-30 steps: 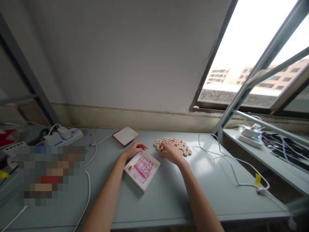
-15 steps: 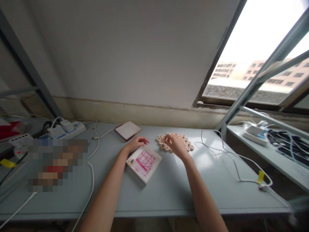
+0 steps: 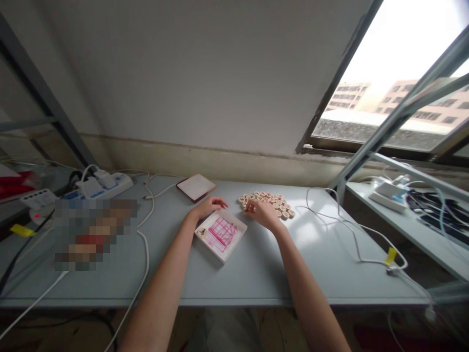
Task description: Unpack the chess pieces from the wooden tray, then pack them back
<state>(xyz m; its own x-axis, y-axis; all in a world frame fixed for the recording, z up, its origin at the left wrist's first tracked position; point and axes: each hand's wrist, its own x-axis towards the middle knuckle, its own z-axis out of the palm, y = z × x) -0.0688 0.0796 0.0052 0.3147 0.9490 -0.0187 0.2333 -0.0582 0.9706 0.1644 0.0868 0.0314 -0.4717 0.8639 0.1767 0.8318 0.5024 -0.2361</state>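
Observation:
A shallow white box (image 3: 227,255) with pink lines drawn on its floor sits in the middle of the table. One round wooden Chinese chess piece (image 3: 202,232) lies in its left corner. My left hand (image 3: 209,207) rests at the box's back left edge, fingers stretched out and holding nothing. To the right, many more Chinese chess pieces (image 3: 280,200) are spread flat in a cluster. My right hand (image 3: 261,212) is at the cluster's left front side, its fingertips pinched downward on what looks like one piece, mostly hidden by the fingers.
A box lid (image 3: 197,187) lies at the back of the table (image 3: 252,283). White cables (image 3: 146,244) run along the left, and another cable (image 3: 344,225) loops at the right. Power strips (image 3: 117,185) stand on the left. A blurred-out patch (image 3: 97,234) covers something nearby.
My right hand has drawn back from over the cluster towards the box, uncovering more pieces. My left hand stays at the box's edge. The view has shifted slightly.

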